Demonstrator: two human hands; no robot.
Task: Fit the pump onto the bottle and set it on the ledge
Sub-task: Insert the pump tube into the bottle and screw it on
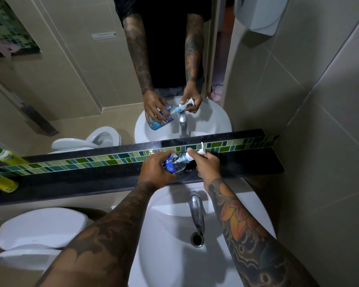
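Bathroom: sink (174,255), toilet (42,228), mirror (71,79)

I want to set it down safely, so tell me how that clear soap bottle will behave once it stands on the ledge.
The bottle looks partly filled with blue liquid, so probably light and easy to nudge. The pump held by the right hand may make it top-heavy and apt to tip. The ledge looks glossy, so it might slide; the left hand should steady it.

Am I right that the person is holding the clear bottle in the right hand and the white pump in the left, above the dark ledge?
Not quite: the hands are swapped. In the head view the left hand holds the bottle and the right hand holds the pump, above the ledge.
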